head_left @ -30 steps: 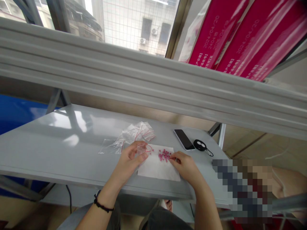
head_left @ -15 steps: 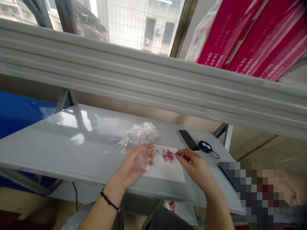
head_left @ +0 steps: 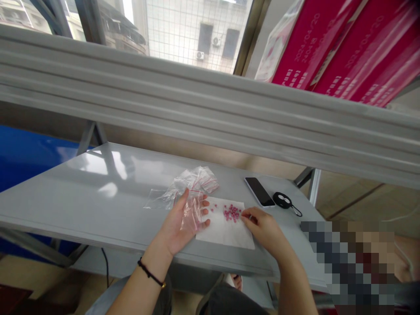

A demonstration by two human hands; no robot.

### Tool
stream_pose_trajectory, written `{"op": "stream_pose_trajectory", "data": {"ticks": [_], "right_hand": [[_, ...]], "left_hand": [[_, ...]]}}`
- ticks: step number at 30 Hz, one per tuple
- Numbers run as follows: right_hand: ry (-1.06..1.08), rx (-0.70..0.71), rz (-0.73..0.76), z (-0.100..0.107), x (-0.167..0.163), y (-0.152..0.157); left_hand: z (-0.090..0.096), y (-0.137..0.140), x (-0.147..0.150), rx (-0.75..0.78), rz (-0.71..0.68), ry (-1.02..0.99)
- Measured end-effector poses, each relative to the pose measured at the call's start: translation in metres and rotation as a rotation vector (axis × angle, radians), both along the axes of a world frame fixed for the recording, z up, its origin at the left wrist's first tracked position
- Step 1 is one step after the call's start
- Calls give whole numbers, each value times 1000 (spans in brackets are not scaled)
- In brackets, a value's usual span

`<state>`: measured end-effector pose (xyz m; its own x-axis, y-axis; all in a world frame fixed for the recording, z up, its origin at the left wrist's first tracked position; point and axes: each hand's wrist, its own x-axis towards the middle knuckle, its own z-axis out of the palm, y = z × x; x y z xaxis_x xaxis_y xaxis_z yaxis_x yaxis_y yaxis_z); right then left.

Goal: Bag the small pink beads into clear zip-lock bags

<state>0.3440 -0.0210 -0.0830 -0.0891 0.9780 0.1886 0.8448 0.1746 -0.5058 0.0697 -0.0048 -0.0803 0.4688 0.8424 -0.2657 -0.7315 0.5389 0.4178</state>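
A clear zip-lock bag with a red line at its mouth lies in the palm of my left hand, whose fingers are loosely spread beside it. On a white paper sheet sits a pile of small round pink pieces, like beads or tablets. A few strays lie left of the pile. At the pile's right edge, my right hand has thumb and forefinger pinched together; whether a piece is between them I cannot make out. Behind the left hand is a heap of empty zip-lock bags.
A phone and a round black case with a strap lie right of the paper on the grey table. A thick metal shelf beam crosses above, with red boxes on it. A blurred patch covers the lower right.
The fingers of my left hand have spread, and the bag in it shows flatter and more open to view. My right hand stays pinched at the pile's edge.
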Motion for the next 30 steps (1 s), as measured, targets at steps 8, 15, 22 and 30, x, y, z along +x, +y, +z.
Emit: {"op": "stream_pose_trajectory", "data": {"ticks": [8,15,22,30], "right_hand": [[-7,-1,4,-2,0,1],[-7,8,6,-3,-2,1],[-5,-4,13,-4,-5,3],[43,-24,-28,-4,-1,2]], "left_hand": [[-6,-2,4,139,23,27],[-4,-5,4,234,37,149],[2,-4,-3,269,96,326],[-1,-8,4,234,69,373]]}}
